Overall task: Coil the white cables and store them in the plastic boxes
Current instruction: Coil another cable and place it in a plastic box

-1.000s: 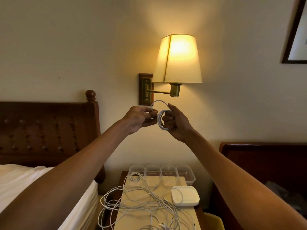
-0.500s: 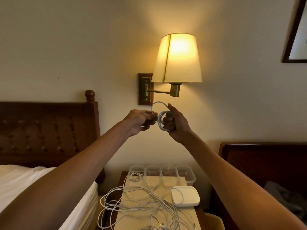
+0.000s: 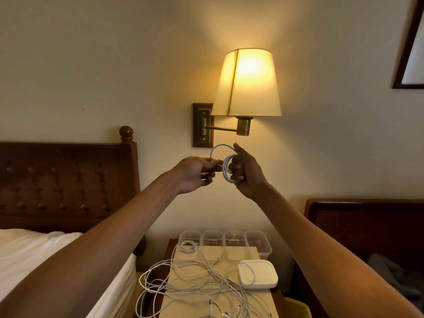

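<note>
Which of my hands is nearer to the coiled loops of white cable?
Right. The right hand grips the coiled cable itself; the left hand is just beside it, on its left, pinching the loose tail.

Bedroom (two headboards [image 3: 66,180], wall lamp [image 3: 246,88])

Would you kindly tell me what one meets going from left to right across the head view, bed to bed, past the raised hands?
From the left: tufted headboard → left hand → coiled white cable → right hand → dark headboard.
</note>
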Demonstrator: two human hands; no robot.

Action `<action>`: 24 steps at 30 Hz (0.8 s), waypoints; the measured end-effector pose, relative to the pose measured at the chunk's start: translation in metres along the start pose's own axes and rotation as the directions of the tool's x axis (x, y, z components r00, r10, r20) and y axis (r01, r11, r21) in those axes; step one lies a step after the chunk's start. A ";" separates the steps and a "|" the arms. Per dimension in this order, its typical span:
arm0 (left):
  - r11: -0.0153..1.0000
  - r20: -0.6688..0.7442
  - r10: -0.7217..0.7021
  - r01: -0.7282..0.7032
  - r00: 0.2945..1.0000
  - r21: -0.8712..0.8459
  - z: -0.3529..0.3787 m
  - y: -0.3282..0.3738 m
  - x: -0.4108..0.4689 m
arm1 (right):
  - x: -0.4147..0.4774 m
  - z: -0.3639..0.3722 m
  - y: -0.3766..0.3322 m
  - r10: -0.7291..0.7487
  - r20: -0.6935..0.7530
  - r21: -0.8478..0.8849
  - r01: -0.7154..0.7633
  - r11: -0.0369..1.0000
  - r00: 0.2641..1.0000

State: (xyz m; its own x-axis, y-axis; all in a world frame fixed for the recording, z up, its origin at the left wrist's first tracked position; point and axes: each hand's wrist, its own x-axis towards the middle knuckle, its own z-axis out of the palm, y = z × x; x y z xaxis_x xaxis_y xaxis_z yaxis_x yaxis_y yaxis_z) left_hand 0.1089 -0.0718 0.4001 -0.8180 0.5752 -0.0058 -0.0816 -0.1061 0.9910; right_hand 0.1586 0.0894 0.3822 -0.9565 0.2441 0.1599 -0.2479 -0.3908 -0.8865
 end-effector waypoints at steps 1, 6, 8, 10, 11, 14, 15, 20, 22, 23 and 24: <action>1.000 0.000 0.005 -0.005 1.000 0.019 0.000 0.000 0.000 | 0.000 0.000 0.001 -0.008 -0.021 -0.008 0.008 1.000 1.000; 0.995 -0.009 0.043 -0.042 0.999 0.089 0.003 -0.003 -0.001 | 0.001 0.004 0.004 -0.042 -0.082 -0.024 0.041 0.999 0.996; 0.996 0.015 0.049 -0.050 0.999 0.070 0.002 -0.004 -0.001 | 0.002 0.005 0.004 -0.053 -0.097 -0.049 0.048 0.998 0.994; 0.996 0.023 0.067 -0.069 0.997 0.059 0.002 -0.005 0.000 | 0.002 0.005 0.005 -0.064 -0.112 -0.072 0.056 0.996 0.992; 0.995 0.020 0.078 -0.079 0.997 0.057 0.003 -0.005 0.000 | 0.002 0.004 0.005 -0.066 -0.116 -0.073 0.058 0.996 0.991; 0.995 -0.008 0.097 -0.096 0.995 0.033 0.011 -0.003 -0.002 | 0.002 0.003 0.005 -0.075 -0.145 -0.056 0.067 0.996 0.987; 0.993 -0.029 0.111 -0.110 0.993 0.032 0.014 -0.002 -0.003 | 0.002 0.002 0.006 -0.078 -0.150 -0.044 0.072 0.996 0.986; 0.967 -0.198 0.203 -0.164 0.959 0.195 0.023 -0.005 0.002 | -0.001 0.009 0.008 -0.111 -0.174 -0.090 0.096 0.991 0.978; 0.968 -0.232 0.179 -0.129 0.956 0.216 0.022 -0.006 0.004 | -0.001 0.010 0.008 -0.132 -0.193 -0.118 0.111 0.987 0.972; 0.972 -0.240 0.158 -0.107 0.958 0.210 0.021 -0.006 0.005 | -0.001 0.009 0.008 -0.139 -0.200 -0.128 0.115 0.985 0.970; 0.977 -0.243 0.134 -0.087 0.961 0.197 0.020 -0.006 0.005 | -0.001 0.009 0.008 -0.144 -0.207 -0.138 0.117 0.984 0.968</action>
State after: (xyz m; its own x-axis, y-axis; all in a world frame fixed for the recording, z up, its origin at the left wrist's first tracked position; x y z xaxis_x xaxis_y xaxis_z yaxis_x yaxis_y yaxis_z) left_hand 0.1168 -0.0523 0.3967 -0.9352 0.3410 0.0950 0.1033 0.0064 0.9946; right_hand 0.1561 0.0784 0.3783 -0.8582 0.4760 0.1923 -0.3339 -0.2331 -0.9133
